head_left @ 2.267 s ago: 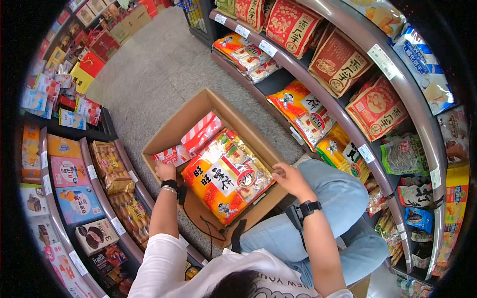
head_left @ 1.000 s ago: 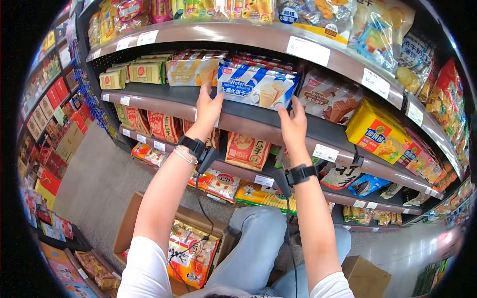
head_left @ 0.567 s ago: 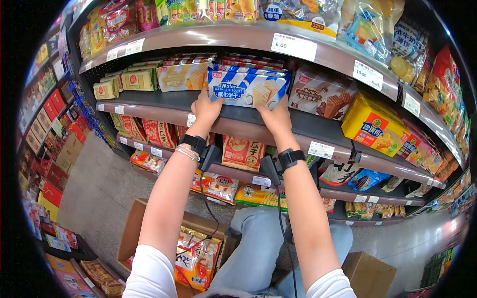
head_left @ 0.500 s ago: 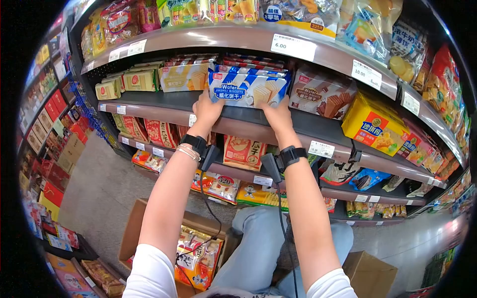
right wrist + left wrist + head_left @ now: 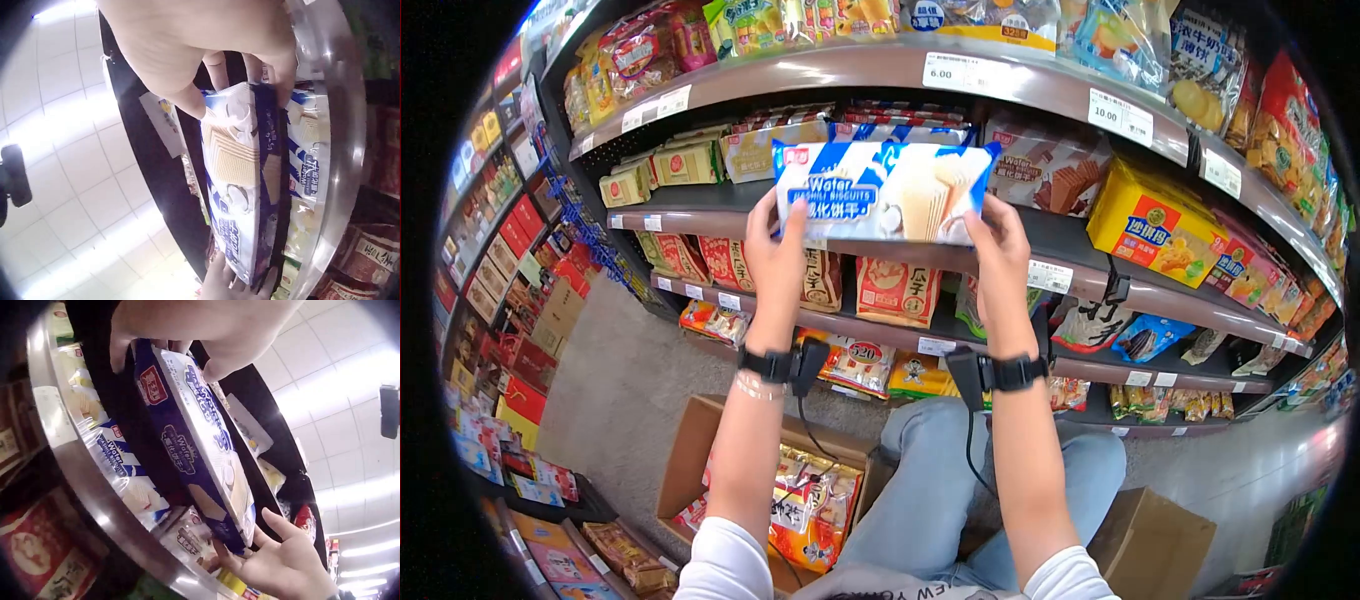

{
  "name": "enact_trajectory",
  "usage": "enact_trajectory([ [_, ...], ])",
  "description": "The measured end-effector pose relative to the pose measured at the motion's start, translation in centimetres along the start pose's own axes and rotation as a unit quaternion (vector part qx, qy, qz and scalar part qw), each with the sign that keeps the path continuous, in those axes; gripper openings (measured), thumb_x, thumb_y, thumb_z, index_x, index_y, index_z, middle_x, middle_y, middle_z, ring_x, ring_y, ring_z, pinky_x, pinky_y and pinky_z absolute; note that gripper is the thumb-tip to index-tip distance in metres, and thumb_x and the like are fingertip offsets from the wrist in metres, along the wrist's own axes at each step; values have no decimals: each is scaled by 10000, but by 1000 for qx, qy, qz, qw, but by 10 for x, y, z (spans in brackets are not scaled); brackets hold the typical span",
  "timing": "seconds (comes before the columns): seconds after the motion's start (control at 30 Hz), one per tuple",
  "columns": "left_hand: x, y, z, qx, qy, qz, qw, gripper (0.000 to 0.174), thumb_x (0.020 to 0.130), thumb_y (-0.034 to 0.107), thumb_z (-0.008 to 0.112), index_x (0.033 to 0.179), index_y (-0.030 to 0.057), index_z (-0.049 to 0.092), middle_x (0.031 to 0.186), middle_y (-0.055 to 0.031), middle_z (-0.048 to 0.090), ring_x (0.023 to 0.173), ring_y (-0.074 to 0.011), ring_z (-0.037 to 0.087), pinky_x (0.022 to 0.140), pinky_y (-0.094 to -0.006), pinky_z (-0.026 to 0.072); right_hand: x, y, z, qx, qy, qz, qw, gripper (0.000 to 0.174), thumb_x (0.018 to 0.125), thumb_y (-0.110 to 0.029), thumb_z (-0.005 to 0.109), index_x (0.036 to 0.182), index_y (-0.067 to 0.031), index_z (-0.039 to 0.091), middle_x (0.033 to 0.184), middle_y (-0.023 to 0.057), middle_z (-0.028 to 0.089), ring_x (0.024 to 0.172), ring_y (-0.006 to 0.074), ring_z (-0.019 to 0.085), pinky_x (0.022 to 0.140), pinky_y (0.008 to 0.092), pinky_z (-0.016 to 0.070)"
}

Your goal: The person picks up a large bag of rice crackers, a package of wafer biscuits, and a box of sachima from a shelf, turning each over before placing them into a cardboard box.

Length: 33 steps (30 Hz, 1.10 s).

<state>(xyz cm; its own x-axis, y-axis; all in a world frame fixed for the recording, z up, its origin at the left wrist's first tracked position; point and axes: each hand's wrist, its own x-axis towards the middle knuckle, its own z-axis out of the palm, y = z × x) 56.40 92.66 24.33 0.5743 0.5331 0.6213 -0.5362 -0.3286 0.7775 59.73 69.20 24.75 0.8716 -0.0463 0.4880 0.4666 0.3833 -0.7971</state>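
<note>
A blue and white wafer biscuit pack [image 5: 885,192] is held up in front of the middle shelf, clear of the row behind it. My left hand [image 5: 778,250] pinches its left end, thumb on the front. At the other end my right hand [image 5: 1000,250] grips it, thumb on the front and fingers behind. In the left wrist view the pack [image 5: 200,437] spans from the left hand [image 5: 206,331] to the right hand [image 5: 281,562]. The right wrist view shows the pack [image 5: 240,181] between the right hand [image 5: 206,50] and the left hand [image 5: 231,284].
Brown wafer packs [image 5: 1050,170] and a yellow box [image 5: 1155,225] stand on the shelf to the right, cream packs [image 5: 770,150] to the left. Below are lower shelves with bagged snacks. An open carton [image 5: 690,450] with bags lies by the legs, a closed carton [image 5: 1155,540] at right.
Both hands have taken hold of the wafer pack and moved it off the shelf row, towards me. Earlier, the view turned from the open carton to the shelves.
</note>
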Motion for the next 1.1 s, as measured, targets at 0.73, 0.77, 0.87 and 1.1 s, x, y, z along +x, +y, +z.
enact_trajectory([
  [0.73, -257, -12, -56, -59, -54, -357, 931, 248, 945, 79, 525, 1163, -19, 459, 1133, -115, 597, 1013, -123, 561, 887, -265, 443, -217, 8, -140, 81, 44, 322, 942, 520, 823, 2, 668, 1277, 19, 416, 1096, 105, 600, 1012, 155, 575, 887, 292, 456],
  [0.77, -255, -11, -54, -62, -55, -354, 932, 324, 944, 74, 524, 1238, -34, 437, 1159, -120, 584, 1043, -136, 553, 909, -274, 439, -219, 6, -141, 102, 34, 338, 935, 506, 822, 4, 668, 1266, 16, 425, 1100, 108, 600, 1012, 157, 578, 887, 294, 457],
  [0.87, -250, -6, -46, -1, -56, -323, 945, 387, 916, 92, 580, 1263, -34, 466, 1131, -113, 590, 1029, -137, 556, 903, -266, 431, -223, 3, -137, 141, 32, 355, 923, 483, 820, 19, 661, 1247, -4, 435, 1110, 116, 602, 1016, 161, 582, 874, 298, 469],
  [1.1, -257, 3, -25, 24, -214, -284, 934, 650, 818, 183, 705, 1350, -35, 401, 1377, -191, 393, 1292, -280, 365, 1081, -377, 267, -238, 14, -87, -107, 35, 216, 970, 517, 763, -57, 714, 1219, -11, 475, 1102, 121, 626, 950, 199, 632, 777, 298, 510],
])
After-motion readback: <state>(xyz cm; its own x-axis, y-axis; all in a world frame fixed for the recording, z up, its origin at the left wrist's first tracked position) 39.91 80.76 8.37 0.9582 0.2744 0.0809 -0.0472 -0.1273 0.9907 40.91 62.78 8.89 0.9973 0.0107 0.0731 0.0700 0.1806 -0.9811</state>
